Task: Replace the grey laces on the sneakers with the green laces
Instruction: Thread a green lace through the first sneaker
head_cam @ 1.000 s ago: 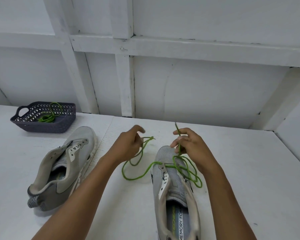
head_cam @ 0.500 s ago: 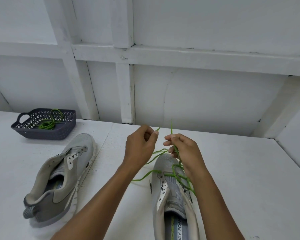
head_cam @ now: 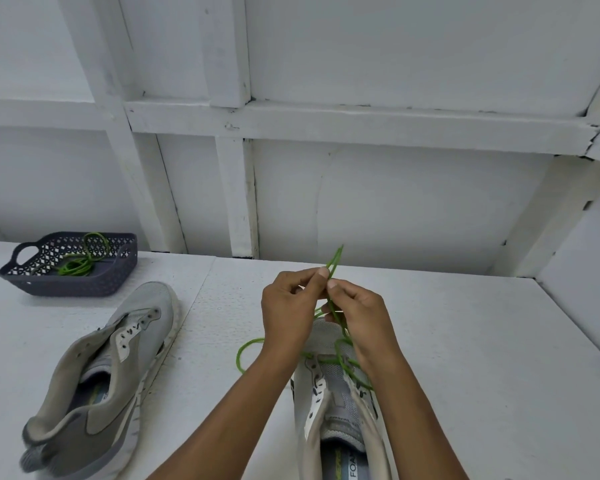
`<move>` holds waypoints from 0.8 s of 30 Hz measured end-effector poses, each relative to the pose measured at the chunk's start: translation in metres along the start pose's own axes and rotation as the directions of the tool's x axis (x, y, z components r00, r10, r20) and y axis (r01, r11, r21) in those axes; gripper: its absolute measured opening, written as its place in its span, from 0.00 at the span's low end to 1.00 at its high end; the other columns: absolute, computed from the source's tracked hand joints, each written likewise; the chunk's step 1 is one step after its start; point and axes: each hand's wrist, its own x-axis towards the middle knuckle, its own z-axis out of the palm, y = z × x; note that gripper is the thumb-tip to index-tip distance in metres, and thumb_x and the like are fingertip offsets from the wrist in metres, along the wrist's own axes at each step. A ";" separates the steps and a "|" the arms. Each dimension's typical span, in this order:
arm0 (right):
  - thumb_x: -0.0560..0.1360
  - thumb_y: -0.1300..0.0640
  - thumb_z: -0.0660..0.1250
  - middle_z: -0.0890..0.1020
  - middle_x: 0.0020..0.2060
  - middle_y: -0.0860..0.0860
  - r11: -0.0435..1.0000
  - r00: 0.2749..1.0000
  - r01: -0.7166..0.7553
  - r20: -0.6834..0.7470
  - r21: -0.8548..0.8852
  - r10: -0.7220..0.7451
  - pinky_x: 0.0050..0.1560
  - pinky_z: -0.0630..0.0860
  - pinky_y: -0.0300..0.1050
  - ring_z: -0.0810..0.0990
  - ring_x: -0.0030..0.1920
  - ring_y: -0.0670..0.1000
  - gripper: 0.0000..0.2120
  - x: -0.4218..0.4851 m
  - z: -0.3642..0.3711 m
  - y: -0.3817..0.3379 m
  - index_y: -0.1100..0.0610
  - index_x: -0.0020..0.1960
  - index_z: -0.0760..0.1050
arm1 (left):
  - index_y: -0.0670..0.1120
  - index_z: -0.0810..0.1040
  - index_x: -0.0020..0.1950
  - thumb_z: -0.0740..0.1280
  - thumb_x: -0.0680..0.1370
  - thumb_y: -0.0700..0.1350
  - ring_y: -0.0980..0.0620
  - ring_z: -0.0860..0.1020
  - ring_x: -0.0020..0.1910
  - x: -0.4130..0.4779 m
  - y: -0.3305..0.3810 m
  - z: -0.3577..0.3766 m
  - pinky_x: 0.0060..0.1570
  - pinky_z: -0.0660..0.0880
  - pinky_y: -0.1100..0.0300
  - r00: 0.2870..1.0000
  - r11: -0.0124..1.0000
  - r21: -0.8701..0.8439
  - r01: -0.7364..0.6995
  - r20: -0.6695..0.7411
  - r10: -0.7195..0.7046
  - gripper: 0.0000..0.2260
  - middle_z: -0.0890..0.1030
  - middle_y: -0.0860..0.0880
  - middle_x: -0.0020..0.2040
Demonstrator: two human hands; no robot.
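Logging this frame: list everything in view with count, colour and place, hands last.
near sneaker: 1, grey, on the table right in front of the person, toe pointing away
far sneaker: 1, grey, on the table to the left, eyelets bare
green lace: 1, green, runs across the near sneaker's front eyelets, ends raised above the toe
spare green lace: 1, green, bundled in the basket
basket: 1, dark grey, far left of the table
table: 1, white, under everything
wall: 1, white, panelled, behind the table
left hand: 1, above the near sneaker's toe, pinches the green lace
right hand: 1, beside the left hand, pinches the green lace
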 end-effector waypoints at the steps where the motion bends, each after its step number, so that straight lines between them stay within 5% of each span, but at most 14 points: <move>1: 0.81 0.56 0.63 0.86 0.46 0.51 1.000 1.000 -0.001 0.007 0.005 0.001 0.45 0.78 0.42 0.80 0.41 0.47 0.10 0.000 -0.001 -0.001 0.53 0.54 0.84 | 0.51 0.86 0.43 0.75 0.75 0.45 0.55 0.84 0.42 0.000 0.000 0.000 0.48 0.80 0.58 1.000 1.000 -0.021 0.013 0.012 -0.013 0.02 0.85 0.47 0.47; 5: 0.81 0.57 0.62 0.86 0.45 0.52 1.000 1.000 0.001 0.025 0.028 -0.001 0.45 0.77 0.44 0.79 0.40 0.47 0.11 0.002 -0.002 -0.003 0.55 0.52 0.84 | 0.50 0.87 0.46 0.75 0.74 0.46 0.54 0.83 0.47 0.000 -0.002 0.001 0.50 0.78 0.59 0.996 0.992 -0.102 0.075 0.050 -0.070 0.03 0.85 0.50 0.48; 11: 0.82 0.57 0.62 0.86 0.46 0.49 0.999 0.999 0.026 0.045 -0.038 -0.025 0.45 0.77 0.40 0.80 0.41 0.46 0.11 0.002 -0.003 -0.003 0.54 0.53 0.84 | 0.48 0.86 0.46 0.75 0.74 0.44 0.64 0.82 0.39 -0.001 0.002 0.003 0.36 0.74 0.72 0.988 0.968 -0.198 0.154 0.049 -0.147 0.03 0.85 0.49 0.48; 18: 0.81 0.58 0.63 0.86 0.45 0.47 0.992 0.997 0.067 0.035 -0.107 -0.064 0.43 0.76 0.36 0.81 0.39 0.43 0.10 0.002 -0.005 -0.004 0.55 0.53 0.84 | 0.46 0.86 0.50 0.74 0.74 0.46 0.60 0.82 0.43 -0.001 0.000 0.006 0.40 0.75 0.69 0.980 0.952 -0.232 0.200 0.051 -0.194 0.07 0.86 0.48 0.47; 24: 0.80 0.57 0.65 0.86 0.46 0.46 0.984 0.997 0.075 0.021 -0.162 -0.073 0.51 0.79 0.42 0.83 0.47 0.47 0.09 0.002 -0.006 -0.001 0.53 0.54 0.84 | 0.44 0.85 0.49 0.73 0.76 0.46 0.59 0.82 0.43 -0.001 -0.002 0.009 0.41 0.75 0.67 0.979 0.957 -0.210 0.203 0.032 -0.200 0.07 0.86 0.50 0.45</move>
